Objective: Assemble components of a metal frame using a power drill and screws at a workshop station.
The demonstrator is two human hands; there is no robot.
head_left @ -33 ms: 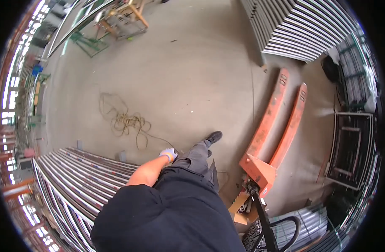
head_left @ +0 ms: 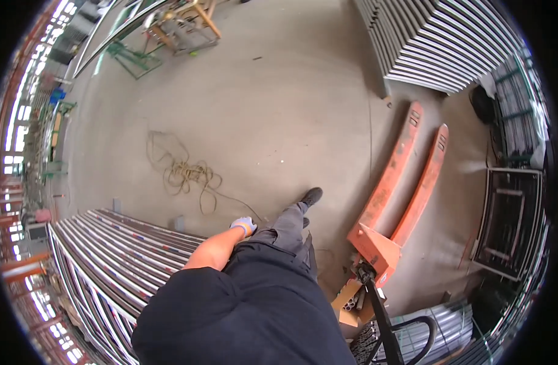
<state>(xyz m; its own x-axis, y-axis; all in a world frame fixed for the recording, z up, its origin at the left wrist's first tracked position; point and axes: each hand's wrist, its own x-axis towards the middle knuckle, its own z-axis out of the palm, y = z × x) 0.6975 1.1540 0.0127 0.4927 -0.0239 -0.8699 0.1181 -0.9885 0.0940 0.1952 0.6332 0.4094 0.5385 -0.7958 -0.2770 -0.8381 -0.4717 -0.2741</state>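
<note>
My left hand (head_left: 243, 226), in a pale glove with a yellowish cuff, hangs beside my left thigh. Its fingers are too small and too much turned away to show whether they are curled round anything. A thin tan hose or cord (head_left: 194, 175) lies in a loose tangle on the floor ahead. One end of it trails toward my left hand and passes out of sight near my leg; whether the two touch is unclear. To the left of my arm is a stack of long metal-edged frames or profiles (head_left: 121, 243). My right hand does not show.
An orange pallet jack (head_left: 382, 201) stands to my right, black handle toward me, beside an open cardboard box (head_left: 347, 313) of tubes. A tall stack of silvery profiles (head_left: 437, 48) rises at the far right. A dark framed panel (head_left: 507, 222) is farther right; a wooden workbench (head_left: 200, 18) stands far left.
The whole scene sits slightly farther right in the view, a small turn of my head. My left hand stays beside my thigh.
</note>
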